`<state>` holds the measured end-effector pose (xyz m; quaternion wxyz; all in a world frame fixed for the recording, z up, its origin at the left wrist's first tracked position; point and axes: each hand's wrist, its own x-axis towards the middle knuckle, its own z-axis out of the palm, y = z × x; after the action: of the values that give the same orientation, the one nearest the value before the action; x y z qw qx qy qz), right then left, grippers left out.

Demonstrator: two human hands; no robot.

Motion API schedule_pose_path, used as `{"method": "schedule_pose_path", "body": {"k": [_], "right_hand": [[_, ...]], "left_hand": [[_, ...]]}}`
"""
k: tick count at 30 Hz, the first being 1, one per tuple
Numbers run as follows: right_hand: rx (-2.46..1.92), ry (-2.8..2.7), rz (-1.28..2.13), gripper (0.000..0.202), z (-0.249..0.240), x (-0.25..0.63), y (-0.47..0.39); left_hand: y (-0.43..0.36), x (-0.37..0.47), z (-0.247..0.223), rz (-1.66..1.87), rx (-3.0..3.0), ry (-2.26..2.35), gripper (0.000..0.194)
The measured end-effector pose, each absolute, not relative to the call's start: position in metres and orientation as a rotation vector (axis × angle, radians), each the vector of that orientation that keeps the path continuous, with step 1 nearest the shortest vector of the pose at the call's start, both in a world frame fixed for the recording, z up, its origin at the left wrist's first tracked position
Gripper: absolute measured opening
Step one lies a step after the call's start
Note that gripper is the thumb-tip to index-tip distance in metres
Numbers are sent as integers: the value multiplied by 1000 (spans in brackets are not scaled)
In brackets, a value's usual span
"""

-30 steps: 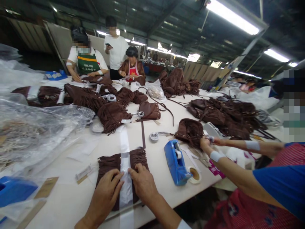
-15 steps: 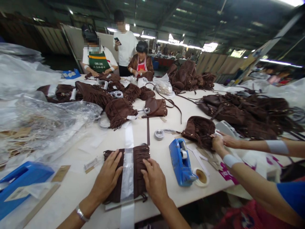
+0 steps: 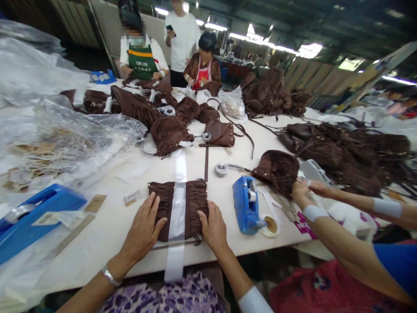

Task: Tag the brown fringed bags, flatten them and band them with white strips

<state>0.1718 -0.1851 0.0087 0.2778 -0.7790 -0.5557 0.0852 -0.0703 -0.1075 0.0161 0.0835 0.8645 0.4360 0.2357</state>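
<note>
I log: left hand (image 3: 143, 230) and right hand (image 3: 213, 226), earlier meeting on clear strip (image 3: 177, 217), now flat, released, at 9 and 3 o'clock of fringed bag (image 3: 192, 204); strip lies smoothed.

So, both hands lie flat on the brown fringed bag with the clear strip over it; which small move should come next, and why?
Probably fold the loose end of the clear strip under the fringed bag: it hangs past the table edge, while the left hand and right hand already press the bag flat.

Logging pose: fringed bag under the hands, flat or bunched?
Flat: bag lies spread on the table, both palms pressing it, strip across.
</note>
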Motion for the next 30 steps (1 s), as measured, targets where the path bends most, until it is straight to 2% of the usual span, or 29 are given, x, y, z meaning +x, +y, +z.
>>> {"method": "schedule_pose_path", "body": {"k": [4, 9, 20, 24, 30], "right_hand": [[-2070, -1617, 155, 58, 14, 164, -187], [-2137, -1808, 226, 54, 7, 155, -190], [-2134, -1782, 164, 53, 6, 162, -194], [-2019, -1740, 82, 56, 25, 170, -184], [-1930, -1938, 72, 61, 37, 167, -139]], "left_hand": [[-107, -68, 2, 582, 2656, 1307, 64], [-106, -70, -12, 423, 2725, 1348, 55], [-105, -75, -24, 497, 2732, 1392, 52], [-92, -71, -14, 652, 2735, 1337, 58], [-55, -49, -7, 803, 2845, 1281, 76]]}}
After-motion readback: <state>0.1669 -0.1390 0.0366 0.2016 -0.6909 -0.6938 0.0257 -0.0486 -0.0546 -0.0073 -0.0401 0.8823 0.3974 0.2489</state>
